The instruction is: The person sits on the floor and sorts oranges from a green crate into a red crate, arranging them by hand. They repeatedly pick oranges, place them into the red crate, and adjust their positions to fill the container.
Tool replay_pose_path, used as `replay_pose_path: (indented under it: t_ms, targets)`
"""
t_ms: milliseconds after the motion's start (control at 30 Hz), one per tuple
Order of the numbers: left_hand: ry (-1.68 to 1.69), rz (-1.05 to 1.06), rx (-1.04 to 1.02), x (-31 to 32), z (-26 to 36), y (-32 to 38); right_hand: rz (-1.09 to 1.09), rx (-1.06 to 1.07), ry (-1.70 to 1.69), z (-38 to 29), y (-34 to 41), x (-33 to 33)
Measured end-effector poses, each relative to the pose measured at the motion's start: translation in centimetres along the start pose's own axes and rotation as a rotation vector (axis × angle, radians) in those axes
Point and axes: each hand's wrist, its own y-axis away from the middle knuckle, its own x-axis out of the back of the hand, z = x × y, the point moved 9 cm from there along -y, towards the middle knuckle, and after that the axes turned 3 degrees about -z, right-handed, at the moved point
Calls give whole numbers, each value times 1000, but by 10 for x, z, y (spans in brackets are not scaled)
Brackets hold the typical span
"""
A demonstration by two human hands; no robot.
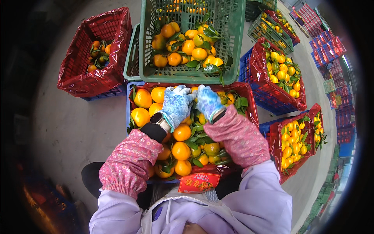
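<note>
In blue-and-white gloves, my two hands work close together over the far half of a blue crate (129,102) lined with red plastic film (252,101). My left hand (177,105), a watch at its wrist, lies palm down on the fruit, with its fingertips near the right hand. Curled fingers hide whatever may be in my right hand (208,101). Large oranges (181,150) fill the crate's left and middle. Towards its right are smaller, partly green citrus fruits (211,148) with leaves. A red printed card (199,183) with writing hangs over the near edge.
A green plastic crate (190,78) with leafy citrus adjoins the far edge. At left stands a red-lined crate (87,83) holding a few fruits. Two fuller lined crates (254,70) (273,140) flank the right side. Stacked crates (330,48) line the far right.
</note>
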Motion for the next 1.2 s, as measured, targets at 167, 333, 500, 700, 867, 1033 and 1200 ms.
replay_pose_path:
  t_ms: [167, 333, 500, 700, 867, 1033, 1200]
  targets:
    - [-8, 81, -32, -1, -2, 1, 302, -60, 230, 56, -85, 106]
    - [-26, 37, -11, -6, -5, 0, -85, -219, 373, 101, -107, 59]
    - [-46, -6, -13, -9, -5, -3, 475, -118, -724, 84, 44, 117]
    - [-115, -113, -10, -12, -2, -5, 245, -327, -746, 38, 108, -32]
    - [-135, -213, -57, -11, 1, -1, 318, -310, -560, 23, 85, -57]
    - [-37, -239, 65, -17, -6, 1, -498, -44, -717, 39, 45, 19]
    - [10, -187, 62, -19, -8, 0, 176, -401, -204, 94, -124, 65]
